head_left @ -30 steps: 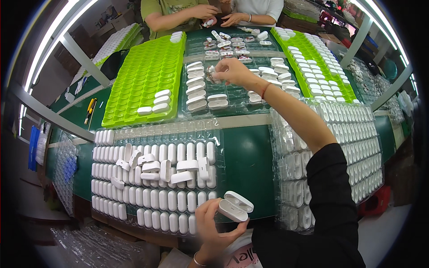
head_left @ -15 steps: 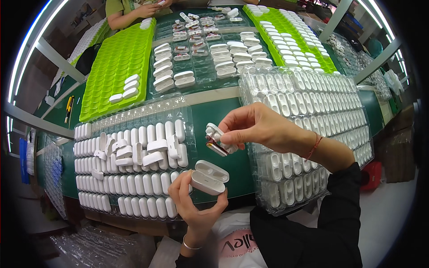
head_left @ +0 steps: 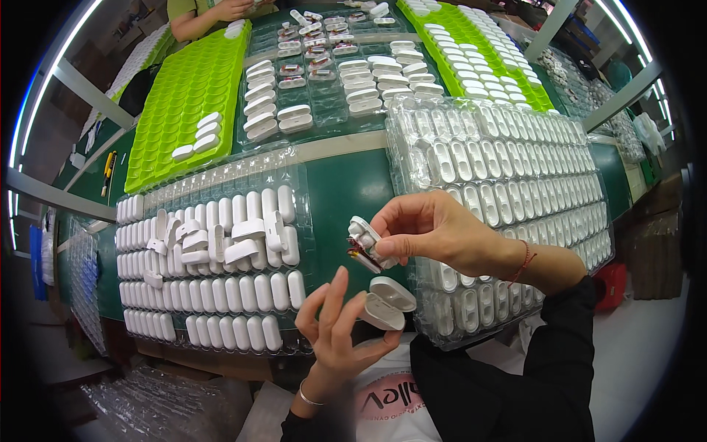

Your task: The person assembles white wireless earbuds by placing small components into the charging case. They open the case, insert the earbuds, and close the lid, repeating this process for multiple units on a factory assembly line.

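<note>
My left hand grips a white earbud charging case near the front edge of the bench, thumb underneath and a fingertip at its edge. Its lid stands open, and the other fingers point up and apart. Just above the case, my right hand pinches a white inner insert between thumb and fingers. Dark red parts and a silvery cell with a bit of yellow hang from the insert's underside. A small gap separates the insert from the case.
A clear tray of white cases lies left, loose lidded shells on top. Stacked clear trays of white inserts stand right. Behind are green trays, more open cases, and another person's hand.
My left hand has shifted the case to the right and tilted it, with more fingers lifted off it. The insert in my right hand has come slightly lower and to the right.
</note>
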Tool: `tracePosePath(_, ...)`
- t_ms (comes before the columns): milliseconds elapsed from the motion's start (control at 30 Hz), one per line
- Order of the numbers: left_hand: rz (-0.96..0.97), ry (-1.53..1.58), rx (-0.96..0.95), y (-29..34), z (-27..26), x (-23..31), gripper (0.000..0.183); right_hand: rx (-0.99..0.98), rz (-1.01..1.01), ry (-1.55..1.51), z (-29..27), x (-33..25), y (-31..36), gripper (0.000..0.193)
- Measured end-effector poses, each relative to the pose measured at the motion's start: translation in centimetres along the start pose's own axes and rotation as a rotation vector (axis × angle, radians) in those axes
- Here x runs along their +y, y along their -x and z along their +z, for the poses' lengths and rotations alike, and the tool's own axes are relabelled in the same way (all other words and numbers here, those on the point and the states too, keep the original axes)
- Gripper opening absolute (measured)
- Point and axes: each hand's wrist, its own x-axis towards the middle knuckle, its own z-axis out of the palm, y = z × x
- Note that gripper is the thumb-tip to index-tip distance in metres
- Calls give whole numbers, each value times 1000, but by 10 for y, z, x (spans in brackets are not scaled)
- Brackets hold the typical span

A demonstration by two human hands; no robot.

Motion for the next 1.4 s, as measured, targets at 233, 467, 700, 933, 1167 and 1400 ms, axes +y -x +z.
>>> tracePosePath(233, 36, 42, -121, 2, -1, -1, 67, -21, -27, 39, 4, 2, 0, 19)
tracePosePath(467, 15, 117, -170, 5, -1, -3, 68, -64, -33, 101, -1, -1, 0, 20)
tracePosePath(700, -11, 135, -61, 12, 0, -2, 65, -75, -49, 44, 9, -7, 1, 20)
tracePosePath(933, 10, 111, -56, 14, -1, -4, 64, -95, -152, 114, 13, -3, 3, 17)
tracePosePath(1167, -34, 151, -100, 16, 5, -6, 66, -83, -69, 201, 2, -4, 4, 16)
tracePosePath(1400, -56, 113, 5, 6, -5, -2, 70, 14, -77, 192, 2, -11, -3, 18)
